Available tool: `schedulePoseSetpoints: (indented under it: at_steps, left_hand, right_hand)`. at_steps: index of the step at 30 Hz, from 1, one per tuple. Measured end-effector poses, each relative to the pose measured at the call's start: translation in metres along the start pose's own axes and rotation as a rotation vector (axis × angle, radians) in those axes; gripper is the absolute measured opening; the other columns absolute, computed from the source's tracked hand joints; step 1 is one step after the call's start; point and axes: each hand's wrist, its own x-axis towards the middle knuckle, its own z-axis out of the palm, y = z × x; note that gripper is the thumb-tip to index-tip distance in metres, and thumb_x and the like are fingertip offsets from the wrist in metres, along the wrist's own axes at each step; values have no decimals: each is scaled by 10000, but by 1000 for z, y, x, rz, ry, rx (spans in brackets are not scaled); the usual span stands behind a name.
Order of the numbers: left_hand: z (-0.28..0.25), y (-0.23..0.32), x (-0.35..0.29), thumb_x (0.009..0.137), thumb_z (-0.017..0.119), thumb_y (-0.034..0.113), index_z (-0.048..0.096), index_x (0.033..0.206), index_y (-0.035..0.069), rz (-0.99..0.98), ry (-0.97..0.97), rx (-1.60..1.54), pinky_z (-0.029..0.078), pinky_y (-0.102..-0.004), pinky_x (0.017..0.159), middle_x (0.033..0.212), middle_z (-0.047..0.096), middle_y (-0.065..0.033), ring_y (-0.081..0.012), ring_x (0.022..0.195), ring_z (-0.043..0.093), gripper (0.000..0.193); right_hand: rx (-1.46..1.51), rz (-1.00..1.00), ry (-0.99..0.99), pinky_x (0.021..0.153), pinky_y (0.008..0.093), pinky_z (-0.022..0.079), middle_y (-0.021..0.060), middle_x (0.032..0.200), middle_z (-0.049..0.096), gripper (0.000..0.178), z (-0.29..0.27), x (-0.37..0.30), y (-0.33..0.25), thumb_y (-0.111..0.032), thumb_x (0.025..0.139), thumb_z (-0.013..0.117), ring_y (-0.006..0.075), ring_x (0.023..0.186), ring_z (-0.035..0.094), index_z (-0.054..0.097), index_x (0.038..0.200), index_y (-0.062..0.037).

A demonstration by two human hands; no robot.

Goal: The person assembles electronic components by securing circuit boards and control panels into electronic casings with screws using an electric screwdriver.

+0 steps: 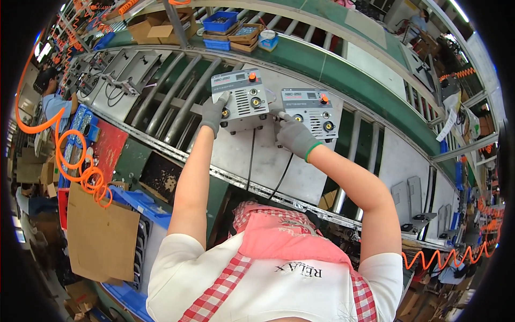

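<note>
Two grey box-shaped welding machines stand side by side on the pale work boards of the roller line. Each has an orange-red knob, vent slots and round sockets on its front. My gloved left hand (214, 114) grips the left side of the left welding machine (248, 96), fingers over its front panel. In the narrow gap between the two, my gloved right hand (296, 135) is closed in front of the right welding machine (317, 110), its fingertips reaching toward the left one. Which side they press on is partly hidden. Black cables (251, 161) trail toward me.
Metal rollers (166, 102) lie left of the machines. Blue parts bins (219, 22) and a cardboard box (158, 27) sit on the far green shelf. An orange coiled hose (75, 155) hangs at left above a cardboard sheet (102, 231). Another person (53, 99) works far left.
</note>
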Motion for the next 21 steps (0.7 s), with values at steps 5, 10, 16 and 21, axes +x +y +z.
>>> schedulePoseSetpoints:
  at_steps: [5,10,16,21]
  left_hand:
    - [21,52,-32,763,714,332,641,997,-20,-110,157,218,484,-317,676,894,672,-115,-187,746,627,429]
    - [65,30,-59,698,725,317,608,962,11,482,92,553,486,-400,697,864,656,-155,-292,805,632,420]
    - [57,14,-89,677,699,341,565,1020,76,492,-666,1261,491,-439,752,971,615,-160,-351,888,612,454]
    - [31,-18,-32,680,724,290,567,953,120,837,-947,1510,476,-393,762,957,618,-89,-275,928,596,358]
  right_hand:
    - [449,402,35,830,404,458,146,715,640,121,25,-88,32,-63,670,542,315,833,619,663,671,-67]
    - [496,617,-199,739,416,482,150,767,654,294,58,-147,28,-330,714,611,311,768,637,687,742,-48]
    - [911,1061,-344,811,416,495,196,932,661,437,85,-104,-14,-444,792,591,336,905,637,685,916,-36]
    - [1075,1332,-52,788,444,487,207,906,648,383,104,-36,-11,-385,817,570,369,880,621,633,885,-13]
